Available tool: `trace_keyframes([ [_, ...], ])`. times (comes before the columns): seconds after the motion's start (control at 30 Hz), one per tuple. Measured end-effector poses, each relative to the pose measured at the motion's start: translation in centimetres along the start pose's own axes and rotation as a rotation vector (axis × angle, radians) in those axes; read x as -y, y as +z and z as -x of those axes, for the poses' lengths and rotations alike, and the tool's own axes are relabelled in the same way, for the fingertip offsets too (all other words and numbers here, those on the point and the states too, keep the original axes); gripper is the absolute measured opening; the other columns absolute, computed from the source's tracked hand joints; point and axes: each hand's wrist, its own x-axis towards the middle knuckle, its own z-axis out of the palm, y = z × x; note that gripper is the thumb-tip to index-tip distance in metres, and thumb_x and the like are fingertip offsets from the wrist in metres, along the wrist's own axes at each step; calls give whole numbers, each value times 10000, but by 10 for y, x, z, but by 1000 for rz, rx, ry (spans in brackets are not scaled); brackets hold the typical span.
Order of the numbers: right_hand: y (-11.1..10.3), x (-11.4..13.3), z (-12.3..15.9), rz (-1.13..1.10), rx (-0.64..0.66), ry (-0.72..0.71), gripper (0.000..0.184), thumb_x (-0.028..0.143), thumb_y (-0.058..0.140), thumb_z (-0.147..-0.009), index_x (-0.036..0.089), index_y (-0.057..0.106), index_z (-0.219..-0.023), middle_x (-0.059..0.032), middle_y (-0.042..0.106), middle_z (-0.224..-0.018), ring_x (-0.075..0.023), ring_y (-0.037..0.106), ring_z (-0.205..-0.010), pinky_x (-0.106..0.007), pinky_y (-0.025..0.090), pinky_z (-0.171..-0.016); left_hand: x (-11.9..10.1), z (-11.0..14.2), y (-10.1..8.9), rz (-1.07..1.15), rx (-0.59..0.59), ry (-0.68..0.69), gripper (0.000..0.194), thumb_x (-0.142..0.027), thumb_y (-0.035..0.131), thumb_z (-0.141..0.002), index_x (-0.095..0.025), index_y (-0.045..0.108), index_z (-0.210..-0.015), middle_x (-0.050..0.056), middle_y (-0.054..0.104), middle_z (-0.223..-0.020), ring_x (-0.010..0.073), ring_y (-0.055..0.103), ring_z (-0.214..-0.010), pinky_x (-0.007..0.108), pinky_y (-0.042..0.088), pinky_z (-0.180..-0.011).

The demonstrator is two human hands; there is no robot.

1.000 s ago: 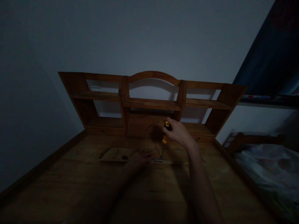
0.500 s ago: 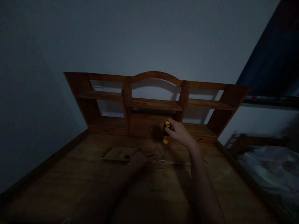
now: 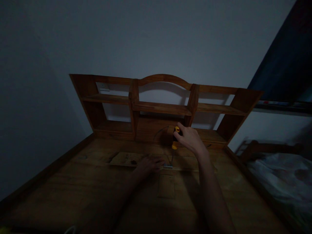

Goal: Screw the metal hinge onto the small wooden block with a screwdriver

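Note:
The room is dim. My right hand (image 3: 190, 139) is wrapped round the yellow-and-black handle of a screwdriver (image 3: 175, 138), held upright with its shaft pointing down. The tip meets a small metal bracket (image 3: 168, 166) on a wooden slat (image 3: 126, 159) that lies across the wooden bed base (image 3: 97, 188). My left hand (image 3: 149, 164) rests flat on the slat just left of the bracket, fingers stretched toward it. A small dark item (image 3: 133, 162), too dim to name, sits on the slat further left.
A wooden headboard with shelves and an arched top (image 3: 161, 97) stands against the pale wall behind the base. A raised wooden side rail (image 3: 48, 169) runs along the left. At the right, a second bed with a light cover (image 3: 280, 175) lies below a dark window.
The view has drifted slightly, so the headboard sits a little further right. Both hands stay at the bracket; the right hand's grip on the screwdriver handle has turned slightly.

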Motion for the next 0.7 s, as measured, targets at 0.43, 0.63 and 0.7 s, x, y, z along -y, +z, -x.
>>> trace_keyframes([
  [0.43, 10, -9, -5, -82, -42, -17, 391, 541, 435, -961, 202, 592, -1075, -70, 698, -840, -238, 667, -800, -286, 392, -659, -7, -3, -16, 18, 8, 16, 605, -273, 561, -947, -344, 321, -1498, 33, 529, -1423, 201, 572, -1217, 342, 454, -1010],
  [0.63, 4, 1, -3, 112, -6, 24, 336, 479, 358, -986, 216, 565, -1009, -56, 695, -773, -239, 667, -735, -294, 308, -603, -4, -1, -8, -1, -1, 17, 512, -288, 555, -955, -349, 422, -1446, 18, 537, -1415, 201, 555, -1236, 353, 425, -1043],
  [0.7, 2, 1, -3, 107, 7, 10, 296, 422, 350, -990, 215, 560, -1002, -54, 695, -777, -234, 665, -735, -293, 302, -600, -3, -1, -6, -2, 8, 17, 498, -294, 558, -954, -337, 442, -1436, 26, 544, -1408, 203, 570, -1217, 355, 427, -1039],
])
